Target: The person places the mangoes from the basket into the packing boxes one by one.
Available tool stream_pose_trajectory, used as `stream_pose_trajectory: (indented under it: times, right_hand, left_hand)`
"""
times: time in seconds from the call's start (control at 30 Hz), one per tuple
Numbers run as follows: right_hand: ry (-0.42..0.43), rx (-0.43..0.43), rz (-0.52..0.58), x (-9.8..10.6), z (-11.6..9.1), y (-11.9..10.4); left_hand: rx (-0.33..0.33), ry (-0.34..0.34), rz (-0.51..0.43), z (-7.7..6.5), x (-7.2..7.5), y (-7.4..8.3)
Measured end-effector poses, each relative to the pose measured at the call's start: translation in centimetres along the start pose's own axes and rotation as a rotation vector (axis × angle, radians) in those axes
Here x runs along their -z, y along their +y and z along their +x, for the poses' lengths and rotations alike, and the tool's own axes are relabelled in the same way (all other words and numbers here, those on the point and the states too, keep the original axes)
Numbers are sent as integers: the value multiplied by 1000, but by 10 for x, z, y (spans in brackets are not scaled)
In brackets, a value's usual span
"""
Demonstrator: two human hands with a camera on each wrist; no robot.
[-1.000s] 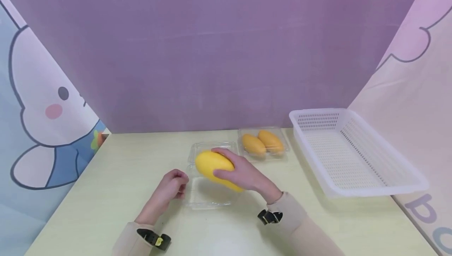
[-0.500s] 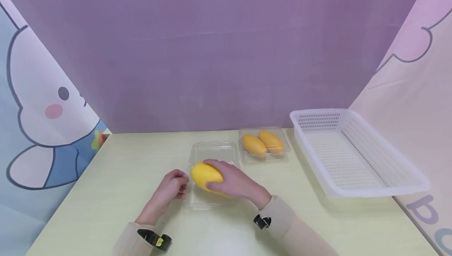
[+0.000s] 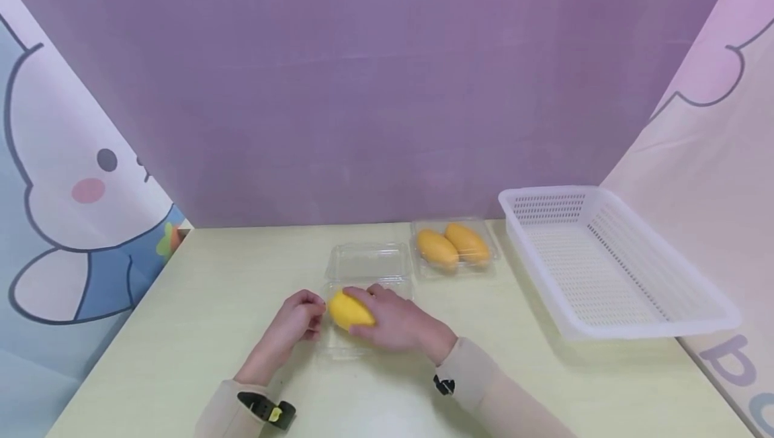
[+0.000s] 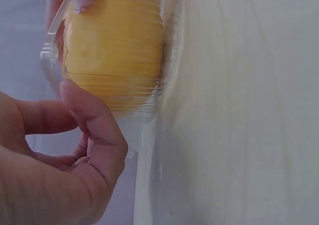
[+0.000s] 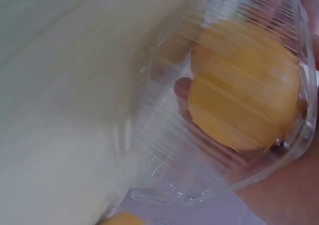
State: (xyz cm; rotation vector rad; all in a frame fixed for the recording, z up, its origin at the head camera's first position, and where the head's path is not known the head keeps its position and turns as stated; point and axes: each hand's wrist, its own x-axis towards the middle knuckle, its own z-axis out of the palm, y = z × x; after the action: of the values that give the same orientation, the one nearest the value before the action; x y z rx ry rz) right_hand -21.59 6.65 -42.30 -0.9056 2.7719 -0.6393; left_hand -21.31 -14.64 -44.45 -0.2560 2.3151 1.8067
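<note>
My right hand [image 3: 399, 320] grips a yellow mango [image 3: 348, 310] from above, low inside the base of a clear plastic clamshell box [image 3: 341, 352]. Its hinged lid [image 3: 367, 262] lies folded back on the far side. In the right wrist view, the mango [image 5: 244, 85] shows through the ribbed clear wall, with fingers around it. My left hand [image 3: 293, 324] is at the box's left edge, fingers curled. Up close in the left wrist view, thumb and forefinger [image 4: 102, 122] pinch at the box's rim, just beside the mango's end. The mango's underside is hidden.
Behind and to the right, a second clear box [image 3: 423, 273] contains two orange-yellow mangoes [image 3: 438, 248]. A white perforated plastic basket [image 3: 641, 327] stands on the right of the pale table [image 3: 242, 263]. A purple panel [image 3: 387, 102] rises along the back.
My right hand has moved down and slightly left, lowering the mango from above the box into its base. The left hand has stayed at the box's edge.
</note>
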Motion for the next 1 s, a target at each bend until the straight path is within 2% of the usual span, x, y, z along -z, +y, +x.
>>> stream_pose_trajectory:
  times: [0.17, 0.37, 0.67, 1.0]
  right_hand:
    - [-1, 20, -70, -5, -2, 0]
    - [-8, 56, -73, -6, -7, -3]
    - [62, 96, -178, -4, -9, -7]
    - [88, 174, -252, 1, -14, -13]
  left_hand:
    - [4, -4, 1, 2, -1, -2]
    - [8, -7, 5, 4, -1, -4]
    - [7, -8, 2, 6, -1, -3]
    - [8, 2, 23, 3, 1, -2]
